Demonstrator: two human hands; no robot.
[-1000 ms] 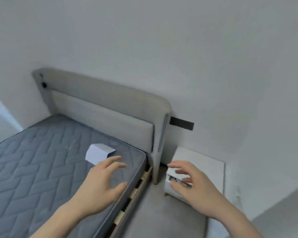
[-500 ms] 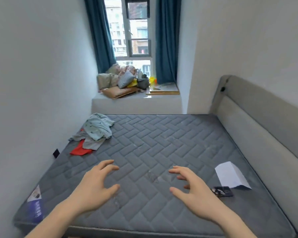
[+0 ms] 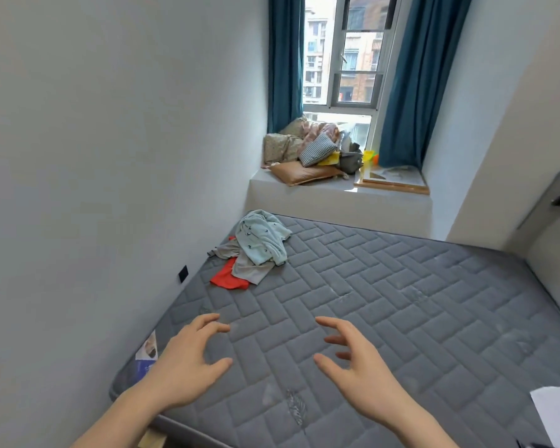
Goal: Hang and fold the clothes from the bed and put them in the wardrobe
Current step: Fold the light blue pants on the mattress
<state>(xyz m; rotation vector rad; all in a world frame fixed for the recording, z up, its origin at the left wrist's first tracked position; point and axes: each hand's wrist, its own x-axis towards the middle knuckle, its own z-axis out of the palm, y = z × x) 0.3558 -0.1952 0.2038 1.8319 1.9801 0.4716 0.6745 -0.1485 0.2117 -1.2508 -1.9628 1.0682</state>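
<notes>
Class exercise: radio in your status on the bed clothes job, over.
Left hand and right hand both open, empty, above the mattress. Clothes pile untouched at far left edge. Nothing lying between hands and pile.

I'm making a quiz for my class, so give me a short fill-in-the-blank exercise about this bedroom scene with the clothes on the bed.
1. The pale blue patterned garment lies on top of a crumpled grey garment and a bright ____ one.
2. The clothes sit on a quilted ____ mattress.
3. The left hand and right hand both hold ____.
4. The window's teal curtains are drawn ____.

Missing words: red; grey; nothing; open
</notes>
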